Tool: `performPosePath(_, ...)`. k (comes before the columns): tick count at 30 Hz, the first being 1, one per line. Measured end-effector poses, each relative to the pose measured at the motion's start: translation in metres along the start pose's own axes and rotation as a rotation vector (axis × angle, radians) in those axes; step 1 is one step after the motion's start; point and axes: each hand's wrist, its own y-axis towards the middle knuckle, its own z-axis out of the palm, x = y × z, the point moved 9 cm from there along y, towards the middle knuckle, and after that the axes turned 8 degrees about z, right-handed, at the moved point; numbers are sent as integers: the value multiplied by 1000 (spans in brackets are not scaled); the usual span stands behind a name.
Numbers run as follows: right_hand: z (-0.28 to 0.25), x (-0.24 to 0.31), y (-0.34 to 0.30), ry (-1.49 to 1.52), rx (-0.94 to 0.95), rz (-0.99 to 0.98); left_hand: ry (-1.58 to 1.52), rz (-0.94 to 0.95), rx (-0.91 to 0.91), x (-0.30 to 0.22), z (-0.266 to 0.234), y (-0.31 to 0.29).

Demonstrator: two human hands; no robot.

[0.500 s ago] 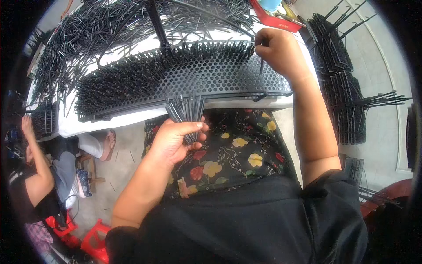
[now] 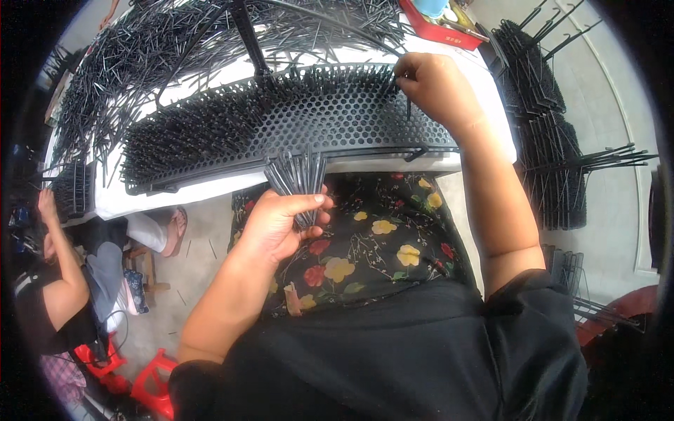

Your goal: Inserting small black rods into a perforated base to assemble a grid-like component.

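Note:
My left hand [image 2: 284,221] is closed round a fanned bundle of thin black sticks [image 2: 298,177], held just in front of the panel's near edge. A long black perforated panel [image 2: 302,125] lies across the table, its left part and far edge bristling with upright black sticks [image 2: 196,126]. Bare holes show over its middle and right. Above the panel's right part, my right hand [image 2: 437,88] pinches a single black stick [image 2: 408,105], which hangs down toward the holes. Whether its lower end touches the panel I cannot tell.
Loose black sticks [image 2: 133,70] are heaped on the white-covered table [image 2: 140,202]. A black bar [image 2: 249,38] rises behind the panel. A red tray [image 2: 449,29] stands at the far right. Stacked black racks [image 2: 554,168] are on the right. Another person [image 2: 63,281] sits at left near red stools [image 2: 153,386].
My right hand has moved slightly left and nearer along the panel, with a stick in its fingers. My left hand stays in place with the bundle.

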Motion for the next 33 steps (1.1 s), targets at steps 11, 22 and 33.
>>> performPosePath(11, 7, 3, 8, -155, 109, 45, -44, -44, 17, 4, -8, -3)
performPosePath(22, 0, 12, 9, -69, 41, 5, -41, -29, 65, 2, 0, -6)
performPosePath(33, -27, 14, 6, 121, -58, 50, -36, -13, 85, 2, 1, -3)
